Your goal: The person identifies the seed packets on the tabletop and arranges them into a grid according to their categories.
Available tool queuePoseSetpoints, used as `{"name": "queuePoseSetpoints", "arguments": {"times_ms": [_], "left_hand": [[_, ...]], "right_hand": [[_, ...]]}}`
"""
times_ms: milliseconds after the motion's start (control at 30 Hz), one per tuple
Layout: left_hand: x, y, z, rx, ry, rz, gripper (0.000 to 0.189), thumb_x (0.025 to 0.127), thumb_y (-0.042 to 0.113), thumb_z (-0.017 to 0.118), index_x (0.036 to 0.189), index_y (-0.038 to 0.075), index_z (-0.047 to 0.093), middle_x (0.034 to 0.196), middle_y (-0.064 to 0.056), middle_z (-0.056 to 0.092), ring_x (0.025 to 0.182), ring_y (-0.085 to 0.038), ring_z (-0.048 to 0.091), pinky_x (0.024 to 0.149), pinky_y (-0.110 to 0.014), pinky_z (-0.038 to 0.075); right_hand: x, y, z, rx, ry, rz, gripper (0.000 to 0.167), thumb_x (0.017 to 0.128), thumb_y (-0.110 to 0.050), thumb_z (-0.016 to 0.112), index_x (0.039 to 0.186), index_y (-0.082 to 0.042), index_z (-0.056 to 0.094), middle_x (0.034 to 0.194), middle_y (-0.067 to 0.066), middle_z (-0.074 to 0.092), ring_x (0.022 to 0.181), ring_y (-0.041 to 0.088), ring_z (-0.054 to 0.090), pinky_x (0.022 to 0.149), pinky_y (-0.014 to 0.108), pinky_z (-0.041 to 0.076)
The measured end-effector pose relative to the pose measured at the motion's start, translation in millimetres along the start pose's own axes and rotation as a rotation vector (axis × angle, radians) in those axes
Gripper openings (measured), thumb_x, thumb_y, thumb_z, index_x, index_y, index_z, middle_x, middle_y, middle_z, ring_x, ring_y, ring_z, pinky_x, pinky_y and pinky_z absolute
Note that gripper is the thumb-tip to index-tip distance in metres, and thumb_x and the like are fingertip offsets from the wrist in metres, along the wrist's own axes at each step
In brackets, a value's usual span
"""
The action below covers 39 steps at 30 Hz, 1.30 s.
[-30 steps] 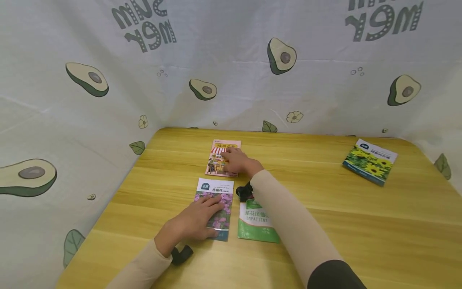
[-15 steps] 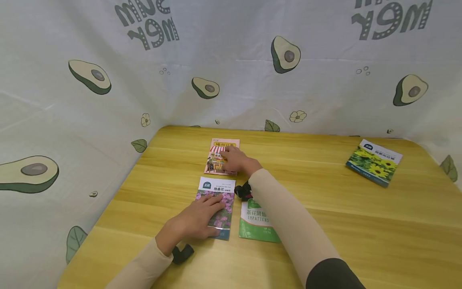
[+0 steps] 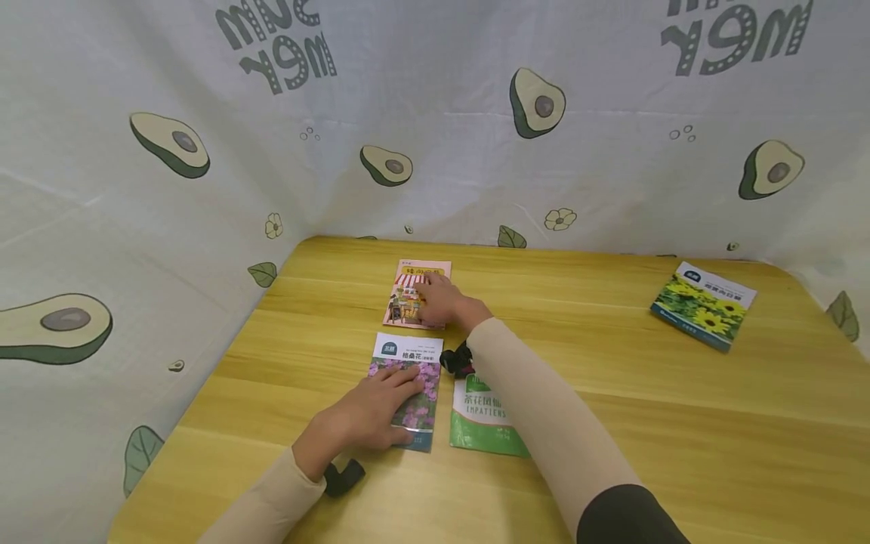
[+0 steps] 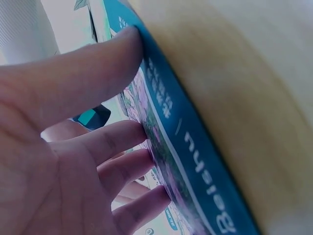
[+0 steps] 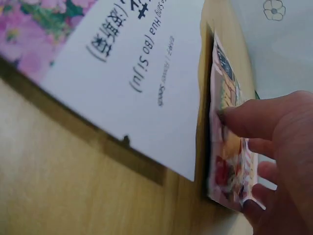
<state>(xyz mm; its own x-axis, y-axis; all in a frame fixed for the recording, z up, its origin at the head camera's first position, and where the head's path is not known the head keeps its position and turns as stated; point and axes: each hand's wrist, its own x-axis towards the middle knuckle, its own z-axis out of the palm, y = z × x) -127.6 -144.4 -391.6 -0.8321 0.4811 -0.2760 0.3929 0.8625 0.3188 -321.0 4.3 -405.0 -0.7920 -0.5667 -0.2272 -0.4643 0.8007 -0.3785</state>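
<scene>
On the table's left half lies a seed packet with pink flowers and a white top (image 3: 420, 349). My left hand (image 3: 372, 408) rests on it with spread fingers; in the left wrist view the thumb and fingertips touch its face above a blue band (image 4: 195, 152). Just behind it lies a pink seed packet (image 3: 401, 306) with a striped awning picture. The fingertips of my right hand (image 3: 445, 301) press on this pink packet's right side, thumb near its front edge in the right wrist view. A green and white Impatiens packet (image 3: 485, 431) lies partly under my right forearm in the head view.
A packet with yellow flowers (image 3: 703, 306) lies at the far right of the wooden table (image 3: 612, 363). A pale avocado-print cloth (image 3: 448, 196) hangs behind and at the sides. Black wrist-camera parts show at the left wrist (image 3: 344, 477) and right wrist.
The view shifted slightly between the first two frames. The pink packet has moved very slightly under my right hand; my left hand stays in place on the pink-flower packet.
</scene>
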Motion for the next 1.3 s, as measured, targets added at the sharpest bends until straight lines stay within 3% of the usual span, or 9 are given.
{"name": "queuePoseSetpoints", "arguments": {"times_ms": [233, 467, 667, 1000, 1300], "left_hand": [[0.4, 1.7, 0.0, 0.010, -0.007, -0.001, 0.070, 0.087, 0.037, 0.074, 0.148, 0.015, 0.047, 0.163, -0.002, 0.034, 0.150, -0.035, 0.030, 0.121, -0.055, 0.031], [-1.1, 1.5, -1.5, 0.004, -0.007, -0.017, 0.070, 0.088, 0.037, 0.074, 0.149, 0.016, 0.046, 0.163, -0.002, 0.032, 0.150, -0.036, 0.029, 0.121, -0.056, 0.030], [-0.5, 1.0, -0.5, -0.013, -0.001, -0.017, 0.071, 0.087, 0.036, 0.075, 0.148, 0.015, 0.046, 0.163, -0.001, 0.033, 0.151, -0.037, 0.029, 0.121, -0.057, 0.029], [1.0, 0.6, -0.6, 0.007, 0.001, -0.008, 0.072, 0.087, 0.037, 0.075, 0.149, 0.014, 0.046, 0.163, -0.002, 0.033, 0.150, -0.037, 0.030, 0.120, -0.058, 0.030], [1.1, 1.6, -0.1, -0.003, 0.004, 0.005, 0.072, 0.087, 0.037, 0.074, 0.149, 0.014, 0.046, 0.163, -0.003, 0.033, 0.149, -0.038, 0.031, 0.120, -0.059, 0.030]], "right_hand": [[-3.1, 0.0, -8.5, 0.084, 0.078, -0.041, 0.061, 0.099, -0.021, 0.052, 0.155, -0.010, 0.033, 0.167, 0.016, 0.012, 0.156, 0.034, 0.011, 0.126, 0.050, 0.020], [-12.0, 17.6, -24.8, 0.182, 0.243, -0.087, 0.039, 0.101, -0.015, 0.049, 0.138, -0.005, 0.058, 0.146, 0.015, 0.054, 0.142, 0.032, 0.043, 0.119, 0.048, 0.036], [-27.0, 50.1, -36.6, 0.175, 0.331, -0.059, 0.030, 0.101, -0.016, 0.051, 0.123, -0.001, 0.066, 0.130, 0.016, 0.064, 0.129, 0.034, 0.055, 0.112, 0.050, 0.044], [-67.6, 131.3, -67.1, 0.144, 0.431, 0.117, 0.035, 0.100, -0.013, 0.047, 0.124, 0.007, 0.064, 0.132, 0.027, 0.059, 0.127, 0.044, 0.051, 0.108, 0.057, 0.043], [-106.4, 180.9, -81.7, 0.102, 0.420, 0.265, 0.039, 0.098, -0.011, 0.043, 0.125, 0.010, 0.061, 0.133, 0.032, 0.055, 0.122, 0.048, 0.049, 0.105, 0.061, 0.043]]}}
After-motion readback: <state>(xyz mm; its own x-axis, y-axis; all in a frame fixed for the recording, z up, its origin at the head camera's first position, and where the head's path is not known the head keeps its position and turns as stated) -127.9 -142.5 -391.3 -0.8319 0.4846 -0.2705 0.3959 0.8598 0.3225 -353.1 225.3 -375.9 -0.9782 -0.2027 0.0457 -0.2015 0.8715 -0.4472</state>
